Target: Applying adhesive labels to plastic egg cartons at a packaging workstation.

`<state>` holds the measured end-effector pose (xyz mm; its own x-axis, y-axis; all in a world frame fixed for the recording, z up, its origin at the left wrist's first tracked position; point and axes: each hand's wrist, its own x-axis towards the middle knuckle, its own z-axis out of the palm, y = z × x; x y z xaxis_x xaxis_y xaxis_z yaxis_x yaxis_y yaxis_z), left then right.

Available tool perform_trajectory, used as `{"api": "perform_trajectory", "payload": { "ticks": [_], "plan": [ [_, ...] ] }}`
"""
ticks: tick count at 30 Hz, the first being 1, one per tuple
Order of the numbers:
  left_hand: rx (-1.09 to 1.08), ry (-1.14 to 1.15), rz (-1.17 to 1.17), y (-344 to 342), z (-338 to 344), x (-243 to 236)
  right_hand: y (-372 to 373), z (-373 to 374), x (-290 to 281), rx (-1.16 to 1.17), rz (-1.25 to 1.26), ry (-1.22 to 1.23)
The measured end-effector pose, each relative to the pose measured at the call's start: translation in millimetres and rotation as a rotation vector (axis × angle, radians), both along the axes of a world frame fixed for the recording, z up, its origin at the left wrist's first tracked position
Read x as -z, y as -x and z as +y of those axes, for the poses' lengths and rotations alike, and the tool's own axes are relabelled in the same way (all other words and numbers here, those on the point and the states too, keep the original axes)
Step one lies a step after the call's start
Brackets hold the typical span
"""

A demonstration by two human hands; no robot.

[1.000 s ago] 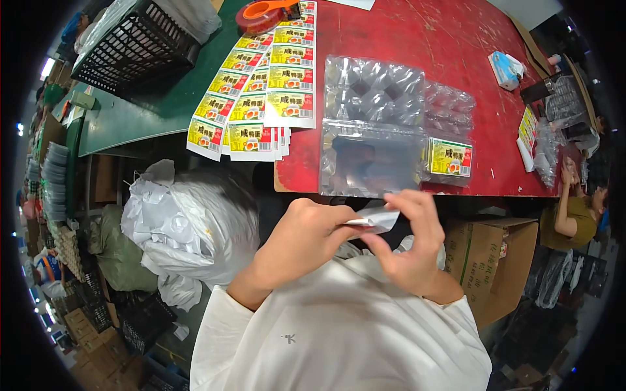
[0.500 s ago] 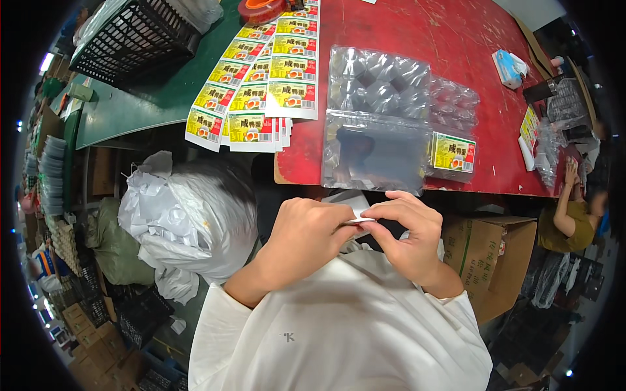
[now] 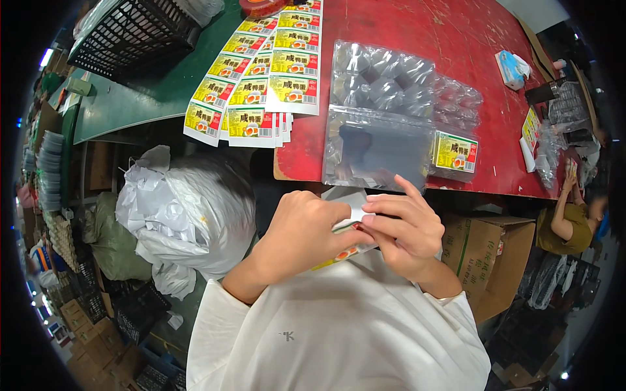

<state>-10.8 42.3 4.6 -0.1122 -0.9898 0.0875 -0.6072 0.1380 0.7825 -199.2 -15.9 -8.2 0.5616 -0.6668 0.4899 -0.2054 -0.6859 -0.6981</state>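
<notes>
In front of my chest, my left hand grips a sticker label strip between thumb and curled fingers. Part of its yellow and red printed face shows below the fingers, and white paper rises behind them. My right hand pinches the strip's right edge, with one finger raised. The thumb tip there is partly hidden. Just beyond both hands, a clear plastic egg tray with an open flat lid lies at the table's near edge. Beside it sits a closed clear tray with a label.
More printed label strips overhang the red table at its left. A black crate stands on the green table. A white sack of paper scraps and a cardboard box flank me. Another person works at far right.
The strip in my hands has tilted, so its printed face now shows below my left hand. My right hand's fingers have spread a little, one lifting upward.
</notes>
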Motion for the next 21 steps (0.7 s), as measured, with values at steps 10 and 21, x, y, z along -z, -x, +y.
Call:
{"api": "perform_trajectory", "payload": {
  "ticks": [10, 21],
  "plan": [
    [0.267, -0.533, 0.804, -25.1, -7.6, 10.6, 5.2, 7.1, 5.4, -0.091, 0.055, 0.397],
    [0.088, -0.615, 0.816, -15.0, -8.1, 33.4, 7.6, 32.4, -34.5, -0.145, -0.267, 0.605]
  ]
}}
